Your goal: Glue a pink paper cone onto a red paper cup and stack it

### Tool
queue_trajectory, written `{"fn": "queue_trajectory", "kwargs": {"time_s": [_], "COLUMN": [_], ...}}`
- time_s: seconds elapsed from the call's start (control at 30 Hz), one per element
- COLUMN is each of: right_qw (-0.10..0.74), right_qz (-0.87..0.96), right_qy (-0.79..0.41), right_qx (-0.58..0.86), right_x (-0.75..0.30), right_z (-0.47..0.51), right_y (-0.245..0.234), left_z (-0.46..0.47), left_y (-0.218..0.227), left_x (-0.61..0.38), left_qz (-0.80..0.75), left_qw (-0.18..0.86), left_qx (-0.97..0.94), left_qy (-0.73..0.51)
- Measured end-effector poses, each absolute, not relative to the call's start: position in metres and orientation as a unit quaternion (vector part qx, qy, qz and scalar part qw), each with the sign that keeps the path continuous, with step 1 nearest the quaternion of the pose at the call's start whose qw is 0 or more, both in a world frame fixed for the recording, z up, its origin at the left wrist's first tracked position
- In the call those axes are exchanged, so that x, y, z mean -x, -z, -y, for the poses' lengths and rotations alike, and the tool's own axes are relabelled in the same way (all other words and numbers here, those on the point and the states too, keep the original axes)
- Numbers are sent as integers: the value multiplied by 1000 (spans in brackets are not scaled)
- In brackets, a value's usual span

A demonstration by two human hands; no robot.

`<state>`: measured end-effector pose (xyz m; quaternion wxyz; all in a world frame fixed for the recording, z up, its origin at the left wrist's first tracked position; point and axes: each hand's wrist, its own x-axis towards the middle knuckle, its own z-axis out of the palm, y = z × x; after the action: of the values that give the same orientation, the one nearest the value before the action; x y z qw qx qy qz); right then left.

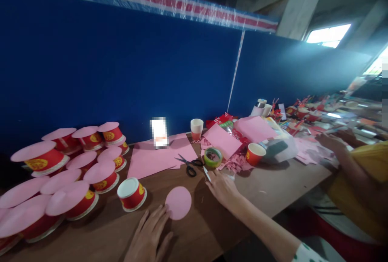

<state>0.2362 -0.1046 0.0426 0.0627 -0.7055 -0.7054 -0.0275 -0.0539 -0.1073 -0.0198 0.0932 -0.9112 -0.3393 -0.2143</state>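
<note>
My left hand (151, 231) lies on the table with its fingers spread, fingertips touching the left edge of a round pink paper disc (178, 203). Behind it an upturned red paper cup (132, 195) shows its white base. My right hand (222, 189) rests further right, its fingers closed about a slim white stick (206, 174) whose exact kind I cannot make out. Close beyond that hand are black-handled scissors (190, 167), lying open, and a roll of green tape (212, 158).
Several upturned red cups topped with pink discs (69, 197) crowd the left. Pink sheets (160, 155), paper scraps (236, 163), an upright red cup (255, 154) and a bright blurred-out object (159, 132) stand along a blue partition (121, 60). Another person's arm (336, 148) works at right.
</note>
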Motion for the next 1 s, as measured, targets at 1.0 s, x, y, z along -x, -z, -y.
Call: {"fn": "queue_trajectory", "kwargs": {"time_s": [1.0], "right_qw": [80], "right_qz": [685], "right_qy": [-4], "right_qx": [724], "right_x": [-265], "right_z": [90], "right_y": [-66], "left_z": [109], "left_y": [17], "left_x": [54], "left_qz": [332], "left_qw": [81], "left_qx": [917], "left_qy": [207]}}
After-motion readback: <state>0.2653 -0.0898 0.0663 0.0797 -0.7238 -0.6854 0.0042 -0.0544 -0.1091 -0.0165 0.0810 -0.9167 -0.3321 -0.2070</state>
